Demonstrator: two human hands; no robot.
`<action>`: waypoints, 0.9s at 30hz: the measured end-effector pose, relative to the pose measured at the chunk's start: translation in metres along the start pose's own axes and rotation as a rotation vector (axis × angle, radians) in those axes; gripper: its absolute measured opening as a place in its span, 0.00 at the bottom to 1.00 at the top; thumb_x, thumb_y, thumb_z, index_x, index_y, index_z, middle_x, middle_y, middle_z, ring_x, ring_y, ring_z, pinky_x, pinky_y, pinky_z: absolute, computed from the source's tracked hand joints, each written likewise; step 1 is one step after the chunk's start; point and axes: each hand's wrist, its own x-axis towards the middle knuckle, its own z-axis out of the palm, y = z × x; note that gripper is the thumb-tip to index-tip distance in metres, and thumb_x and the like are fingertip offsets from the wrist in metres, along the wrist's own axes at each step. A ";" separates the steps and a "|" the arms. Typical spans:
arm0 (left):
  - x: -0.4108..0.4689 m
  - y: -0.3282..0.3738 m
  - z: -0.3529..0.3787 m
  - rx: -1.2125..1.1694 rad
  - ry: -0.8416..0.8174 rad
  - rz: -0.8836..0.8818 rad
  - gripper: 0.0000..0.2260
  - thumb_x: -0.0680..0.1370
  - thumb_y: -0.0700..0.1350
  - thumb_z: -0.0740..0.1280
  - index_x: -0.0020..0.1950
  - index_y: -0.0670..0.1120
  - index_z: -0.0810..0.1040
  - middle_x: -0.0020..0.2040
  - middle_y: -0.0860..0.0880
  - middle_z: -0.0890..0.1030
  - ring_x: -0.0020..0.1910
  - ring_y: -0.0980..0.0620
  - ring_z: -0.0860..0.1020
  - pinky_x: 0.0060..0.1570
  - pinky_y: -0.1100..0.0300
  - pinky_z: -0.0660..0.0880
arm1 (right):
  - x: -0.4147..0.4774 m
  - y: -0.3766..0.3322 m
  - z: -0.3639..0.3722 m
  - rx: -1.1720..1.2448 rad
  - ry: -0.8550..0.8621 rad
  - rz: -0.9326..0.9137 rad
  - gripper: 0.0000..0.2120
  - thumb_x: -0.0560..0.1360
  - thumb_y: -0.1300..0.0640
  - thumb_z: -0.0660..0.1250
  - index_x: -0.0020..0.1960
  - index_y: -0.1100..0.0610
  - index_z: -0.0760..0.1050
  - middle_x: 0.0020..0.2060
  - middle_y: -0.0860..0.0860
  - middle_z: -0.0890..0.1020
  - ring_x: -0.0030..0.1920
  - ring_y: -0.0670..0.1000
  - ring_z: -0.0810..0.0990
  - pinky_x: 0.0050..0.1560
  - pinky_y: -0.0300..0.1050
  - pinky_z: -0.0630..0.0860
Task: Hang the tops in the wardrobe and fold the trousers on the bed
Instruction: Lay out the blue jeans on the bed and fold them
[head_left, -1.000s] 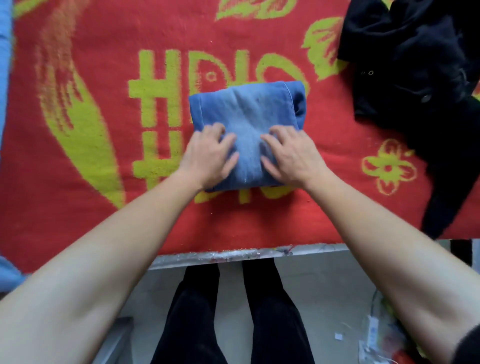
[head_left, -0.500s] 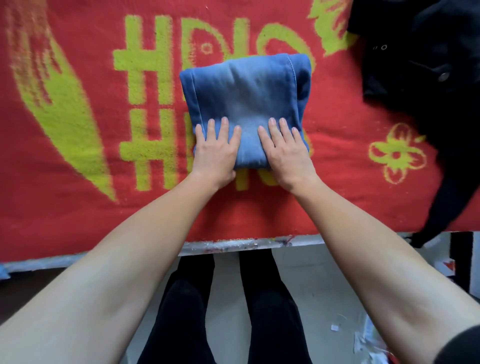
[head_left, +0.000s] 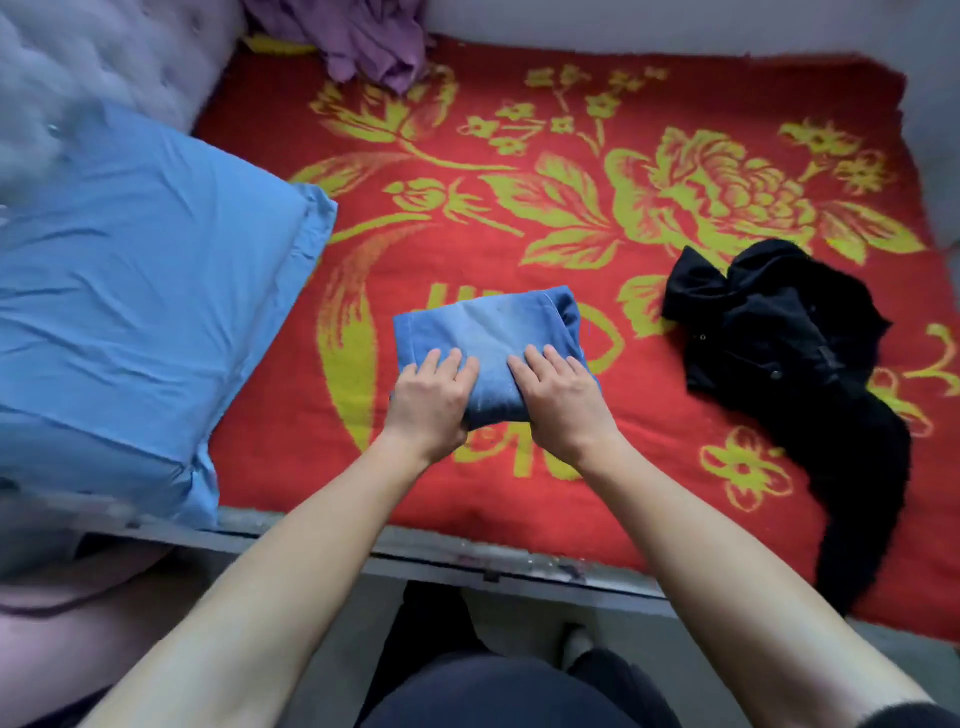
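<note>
At the left of the frame a blue pillow (head_left: 145, 291) lies on the bed, with its near corner reaching the bed's grey edge (head_left: 519, 564). Above it, in the upper left corner, you see a pale tufted headboard (head_left: 104, 57). A little to the right, at the top edge of the frame, a purple garment (head_left: 374, 41) lies crumpled on the red blanket (head_left: 291, 441) with the yellow flowers.

In the middle of the frame is your left hand (head_left: 428, 400). It lies palm down on the near left corner of the folded jeans (head_left: 488, 332), with the fingers straight and close together on the denim. Its thumb is at the near edge of the bundle; if it goes under the cloth, one cannot tell. The jeans are a compact blue packet on the blanket, a bit below the centre of the frame. Most of the packet lies beyond your fingertips, toward the top of the frame, and a narrow strip of it shows between your two hands.

Your right hand (head_left: 561, 405) rests flat on the near right corner of the jeans, just beside the left hand and not touching it, the fingers also straight and together, the thumb on top of the cloth.

To the right, well apart from the jeans, a black garment (head_left: 779, 338) lies in a heap. One long part of it trails down to the lower right, toward the bed's edge.
</note>
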 end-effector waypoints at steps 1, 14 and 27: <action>-0.018 0.001 -0.010 0.016 0.020 -0.042 0.34 0.55 0.43 0.78 0.61 0.41 0.79 0.57 0.39 0.82 0.54 0.37 0.81 0.41 0.48 0.80 | -0.004 -0.007 -0.010 -0.006 0.038 -0.059 0.32 0.59 0.68 0.74 0.64 0.62 0.76 0.57 0.61 0.80 0.55 0.64 0.80 0.49 0.57 0.79; -0.320 0.097 -0.087 0.098 0.099 -0.682 0.31 0.57 0.46 0.76 0.59 0.42 0.79 0.55 0.40 0.82 0.51 0.39 0.82 0.44 0.47 0.80 | -0.145 -0.147 -0.078 0.072 0.160 -0.780 0.30 0.66 0.60 0.70 0.68 0.60 0.72 0.61 0.58 0.77 0.58 0.63 0.77 0.54 0.58 0.76; -0.637 0.161 -0.071 0.174 0.188 -1.054 0.21 0.59 0.44 0.72 0.52 0.47 0.81 0.43 0.46 0.79 0.41 0.42 0.78 0.39 0.51 0.72 | -0.350 -0.356 -0.075 0.101 0.152 -1.117 0.32 0.62 0.57 0.73 0.66 0.55 0.74 0.58 0.52 0.80 0.54 0.57 0.80 0.47 0.53 0.78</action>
